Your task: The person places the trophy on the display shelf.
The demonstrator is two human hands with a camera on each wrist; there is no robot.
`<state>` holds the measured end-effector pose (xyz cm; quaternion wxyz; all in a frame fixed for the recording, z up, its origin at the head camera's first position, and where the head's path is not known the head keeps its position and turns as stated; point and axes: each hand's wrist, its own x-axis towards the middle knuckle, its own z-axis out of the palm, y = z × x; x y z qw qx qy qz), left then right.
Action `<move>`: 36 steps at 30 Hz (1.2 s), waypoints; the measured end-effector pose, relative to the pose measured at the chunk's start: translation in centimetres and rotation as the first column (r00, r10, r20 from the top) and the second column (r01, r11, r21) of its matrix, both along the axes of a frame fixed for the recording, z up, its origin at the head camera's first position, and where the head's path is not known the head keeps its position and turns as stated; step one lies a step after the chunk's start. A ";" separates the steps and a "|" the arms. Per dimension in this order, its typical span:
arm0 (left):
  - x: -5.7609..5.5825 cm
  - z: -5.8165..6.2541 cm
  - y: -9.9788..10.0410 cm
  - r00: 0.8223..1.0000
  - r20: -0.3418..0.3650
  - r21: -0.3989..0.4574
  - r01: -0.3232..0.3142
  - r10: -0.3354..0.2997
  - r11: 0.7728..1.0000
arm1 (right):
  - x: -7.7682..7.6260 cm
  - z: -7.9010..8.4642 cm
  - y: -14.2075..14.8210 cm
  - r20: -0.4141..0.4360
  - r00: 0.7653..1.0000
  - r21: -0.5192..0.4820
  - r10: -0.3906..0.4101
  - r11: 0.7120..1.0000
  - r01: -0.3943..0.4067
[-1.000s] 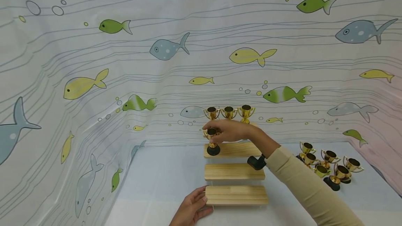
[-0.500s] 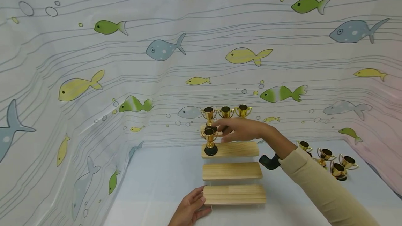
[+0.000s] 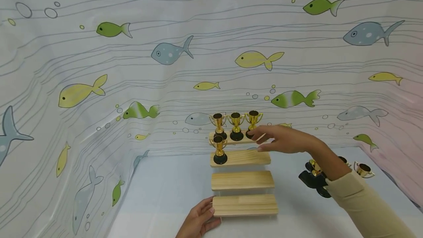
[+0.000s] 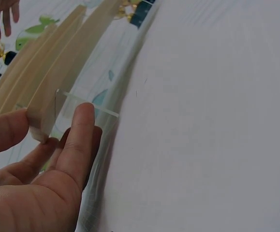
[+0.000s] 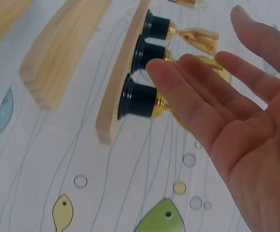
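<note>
A tiered display stand with several wooden boards (image 3: 246, 206) stands on the table. My left hand (image 3: 198, 217) grips the left end of its lowest board; in the left wrist view the thumb (image 4: 7, 129) meets the board's end and the other fingers reach past a clear support. Three gold trophy cups (image 3: 235, 122) with black bases line the top board. One more trophy cup (image 3: 219, 151) stands upright at the left end of the board below. My right hand (image 3: 287, 140), fingers loosely extended and holding nothing, hovers by the right end of the upper boards.
More trophy cups (image 3: 362, 170) stand on the table at the right, partly hidden behind the right forearm and the black wrist mount (image 3: 308, 180). A fish-patterned backdrop (image 3: 205, 65) rises behind the stand. The two lower boards bear no cups.
My right hand has let go of the trophy cup on the second-highest board and moved away to the right. The cup stays standing there. The left hand keeps its hold.
</note>
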<state>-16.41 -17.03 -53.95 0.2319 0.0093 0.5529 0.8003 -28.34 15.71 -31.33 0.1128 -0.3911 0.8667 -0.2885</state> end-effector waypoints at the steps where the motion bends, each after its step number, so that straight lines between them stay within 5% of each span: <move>1: 0.0 0.0 0.0 1.000 -0.001 -0.001 0.003 -0.003 1.000 | 0.2 0.0 0.5 0.000 1.000 0.000 -0.008 1.000 0.008; 19: 0.0 0.0 0.1 1.000 0.001 -0.009 -0.014 0.014 1.000 | 2.8 -2.8 9.2 0.041 0.978 0.029 -0.206 0.978 0.205; 30: -0.2 -0.1 -0.3 1.000 -0.019 -0.004 0.011 -0.011 1.000 | 4.2 -5.6 14.5 0.117 0.958 -0.028 -0.261 0.964 0.266; 36: -0.2 -0.4 -0.1 1.000 -0.011 0.009 0.013 -0.013 1.000 | 5.1 -6.7 16.4 0.144 0.929 -0.012 -0.340 0.939 0.345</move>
